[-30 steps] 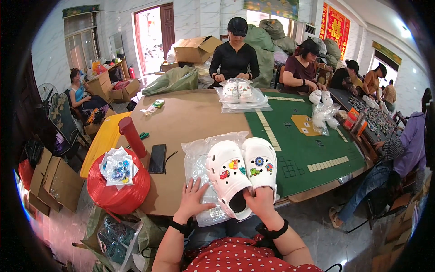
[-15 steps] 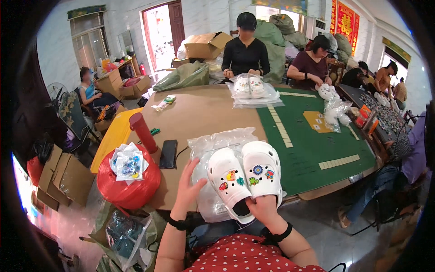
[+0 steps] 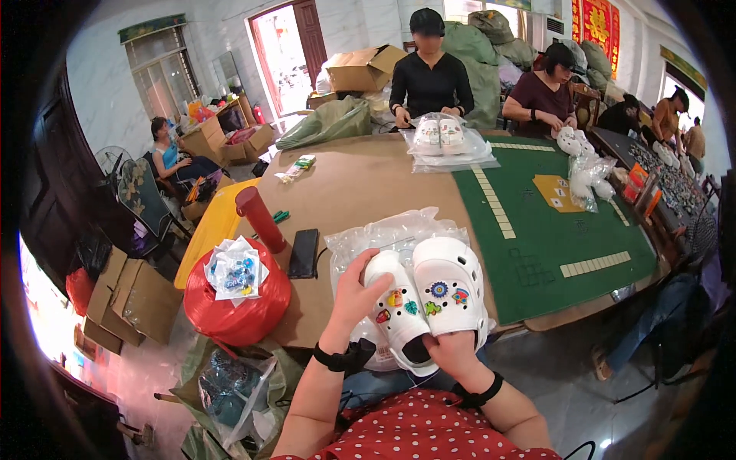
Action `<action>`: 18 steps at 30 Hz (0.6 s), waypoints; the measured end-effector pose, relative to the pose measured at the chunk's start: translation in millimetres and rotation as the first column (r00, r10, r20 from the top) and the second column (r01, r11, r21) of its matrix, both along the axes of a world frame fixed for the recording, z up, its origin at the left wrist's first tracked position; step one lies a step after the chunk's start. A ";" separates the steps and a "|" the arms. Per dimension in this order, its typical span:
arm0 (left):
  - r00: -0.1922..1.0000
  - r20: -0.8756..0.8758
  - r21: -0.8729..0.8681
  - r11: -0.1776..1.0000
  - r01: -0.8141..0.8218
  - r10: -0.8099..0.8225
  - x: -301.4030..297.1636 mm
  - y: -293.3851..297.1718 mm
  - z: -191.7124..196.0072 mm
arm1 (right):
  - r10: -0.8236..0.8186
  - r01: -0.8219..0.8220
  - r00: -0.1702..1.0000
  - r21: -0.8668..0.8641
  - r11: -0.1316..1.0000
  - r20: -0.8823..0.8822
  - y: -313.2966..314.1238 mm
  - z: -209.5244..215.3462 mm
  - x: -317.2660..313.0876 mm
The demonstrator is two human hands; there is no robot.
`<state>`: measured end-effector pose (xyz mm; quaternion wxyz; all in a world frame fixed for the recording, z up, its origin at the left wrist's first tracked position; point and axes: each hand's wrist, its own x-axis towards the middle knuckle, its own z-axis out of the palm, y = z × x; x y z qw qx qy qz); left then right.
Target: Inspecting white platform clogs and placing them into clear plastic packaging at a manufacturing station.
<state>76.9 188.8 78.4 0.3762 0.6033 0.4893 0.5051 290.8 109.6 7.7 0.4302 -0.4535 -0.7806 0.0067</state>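
A pair of white clogs [image 3: 429, 295] with small coloured charms lies side by side at the near edge of the brown table [image 3: 368, 184], on clear plastic bags [image 3: 387, 234]. My left hand [image 3: 354, 295] grips the left clog's outer side. My right hand [image 3: 452, 351] holds the heel end of the pair from below. Both wrists wear black bands.
A black phone [image 3: 304, 253] and a red cylinder [image 3: 259, 218] stand left of the bags. A red sack [image 3: 234, 299] of packets sits beside the table. A green mat [image 3: 552, 222] covers the right half. Several people work at the far side, with another clog pair [image 3: 438, 136] on bags.
My left hand has moved from the plastic bag up onto the side of the left clog. The pair has lifted slightly toward me.
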 end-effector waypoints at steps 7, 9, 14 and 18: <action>0.990 0.098 -0.024 0.994 0.102 -0.100 -7.8 0.5 -4.2 | -0.013 0.015 1.000 0.071 0.997 -0.027 0.9 1.8 1.2; 0.984 0.126 -0.016 0.992 0.125 -0.122 -9.9 0.2 -5.2 | -0.035 0.036 0.999 0.060 0.998 -0.016 -0.9 3.1 0.1; 0.971 0.193 0.009 0.989 0.145 -0.144 -5.4 1.4 -5.4 | -0.029 0.029 1.000 0.054 0.998 -0.009 -0.4 4.3 1.0; 0.998 0.058 -0.030 0.999 0.040 -0.038 5.0 -1.2 5.7 | -0.009 0.010 1.000 0.074 0.997 -0.015 -1.2 9.6 0.2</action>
